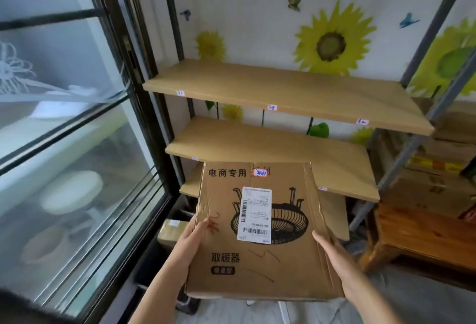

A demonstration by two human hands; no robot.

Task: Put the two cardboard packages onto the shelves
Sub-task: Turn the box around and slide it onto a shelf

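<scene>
Brown cardboard package (260,231), big flat one with a heater drawing and a white shipping label (255,214) on top, is held up in front of the lower shelves (270,143), not resting on any board. Left hand (192,236) is clamped on its left edge, right hand (332,254) pressed flat along the right edge. A second smaller box (171,229) sits down on the floor by the glass door (77,143). Sunflower wallpaper (332,40) behind, wooden table (422,231) off to the right.
</scene>
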